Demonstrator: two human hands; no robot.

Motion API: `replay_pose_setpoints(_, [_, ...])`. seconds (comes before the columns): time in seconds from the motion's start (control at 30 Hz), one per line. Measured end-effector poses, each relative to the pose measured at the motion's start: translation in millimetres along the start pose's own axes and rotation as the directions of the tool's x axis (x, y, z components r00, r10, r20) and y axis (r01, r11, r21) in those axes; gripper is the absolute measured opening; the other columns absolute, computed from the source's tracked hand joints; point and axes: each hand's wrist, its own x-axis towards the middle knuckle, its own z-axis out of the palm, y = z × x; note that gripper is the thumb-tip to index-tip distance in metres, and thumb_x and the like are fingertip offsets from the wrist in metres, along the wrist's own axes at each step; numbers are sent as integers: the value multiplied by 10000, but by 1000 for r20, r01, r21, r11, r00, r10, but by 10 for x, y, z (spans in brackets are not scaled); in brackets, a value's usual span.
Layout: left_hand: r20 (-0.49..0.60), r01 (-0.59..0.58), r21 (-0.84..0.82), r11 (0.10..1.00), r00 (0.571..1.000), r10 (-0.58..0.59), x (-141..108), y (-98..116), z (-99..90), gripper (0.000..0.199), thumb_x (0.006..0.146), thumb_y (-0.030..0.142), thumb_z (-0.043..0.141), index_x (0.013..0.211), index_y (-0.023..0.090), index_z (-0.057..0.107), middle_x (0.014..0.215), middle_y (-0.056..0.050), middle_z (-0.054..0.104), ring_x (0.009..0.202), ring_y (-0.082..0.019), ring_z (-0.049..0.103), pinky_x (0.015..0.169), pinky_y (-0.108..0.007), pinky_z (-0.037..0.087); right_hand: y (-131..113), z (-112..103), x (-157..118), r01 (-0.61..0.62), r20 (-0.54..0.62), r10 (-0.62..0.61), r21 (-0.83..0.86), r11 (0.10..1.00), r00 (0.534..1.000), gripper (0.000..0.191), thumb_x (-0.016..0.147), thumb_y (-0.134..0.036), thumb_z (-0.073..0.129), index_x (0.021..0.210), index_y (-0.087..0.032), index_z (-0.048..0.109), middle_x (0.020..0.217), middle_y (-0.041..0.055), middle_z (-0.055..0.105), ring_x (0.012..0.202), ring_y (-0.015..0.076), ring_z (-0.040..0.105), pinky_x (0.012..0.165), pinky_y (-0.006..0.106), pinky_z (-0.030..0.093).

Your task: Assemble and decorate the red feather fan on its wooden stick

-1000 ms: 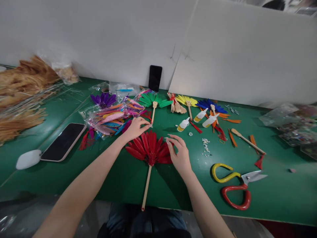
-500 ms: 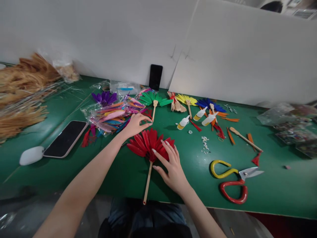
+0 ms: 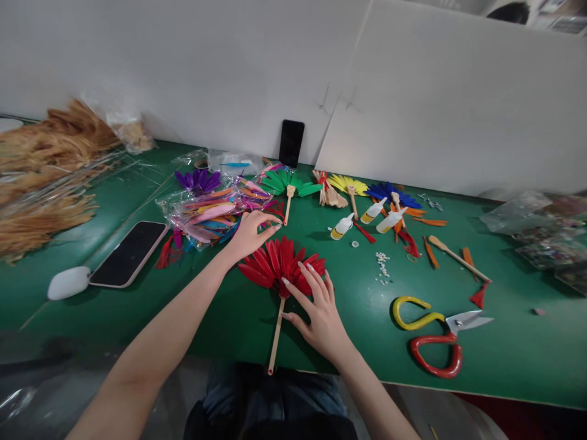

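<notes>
A red feather fan (image 3: 263, 267) with a pale wooden handle lies in front of me, its handle end at the table's front edge. My right hand (image 3: 316, 305) rests over the fan's right side, fingers spread on the feathers. Just above the fan's upper left, my left hand (image 3: 257, 234) has thumb and forefinger nearly together; whether something tiny is between them is too small to tell. Beyond it lies a green fan (image 3: 290, 186), its handle tip close to my left fingertips.
Yellow (image 3: 349, 185) and blue (image 3: 392, 194) fans, glue bottles (image 3: 342, 227) and white beads (image 3: 381, 266) lie right of centre. Scissors (image 3: 454, 333) sit near the front right. Bagged feathers (image 3: 215, 211), a phone (image 3: 129, 253) and tan fibres (image 3: 59, 146) are leftward.
The whole view has shifted slightly, moving the table items a little to the right. Both hands keep nearly the same pose around the red fan.
</notes>
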Motion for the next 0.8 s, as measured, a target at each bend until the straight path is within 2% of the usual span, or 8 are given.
replay_pose_setpoints(0.13, [17,9,52,999,1000,-10,-20,-64,86,194,861,356,517,948,248,653,881,-17,604,840,-186,501,849,-362,333,-6,9,-1,-2,0,2,-2,1000,1000,536,852,-441,489,1347,-262,384,1487,111,208,1358,302,189,1054,575,212])
replay_pose_setpoints(0.37, [121,62,112,992,990,-75,-23,-133,297,264,862,400,499,928,237,696,875,-48,545,876,-215,467,861,-398,323,-9,14,-4,-2,23,3,-3,1000,1000,543,854,-449,482,1352,-260,376,1479,113,229,1363,299,172,1057,574,210])
replay_pose_setpoints(0.5, [140,127,95,987,980,-140,4,-111,324,243,828,414,549,870,233,707,881,-45,537,898,-227,458,891,-427,313,-5,21,2,-7,26,6,4,1000,1000,552,856,-452,476,1359,-252,366,1478,117,233,1362,299,180,1052,572,227])
replay_pose_setpoints(0.8, [148,154,20,988,977,-155,10,-88,295,235,770,424,622,774,196,679,893,-41,549,915,-229,478,888,-411,340,-8,22,7,-23,32,22,23,999,999,554,862,-459,461,1365,-250,354,1482,119,219,1364,292,176,1057,569,220])
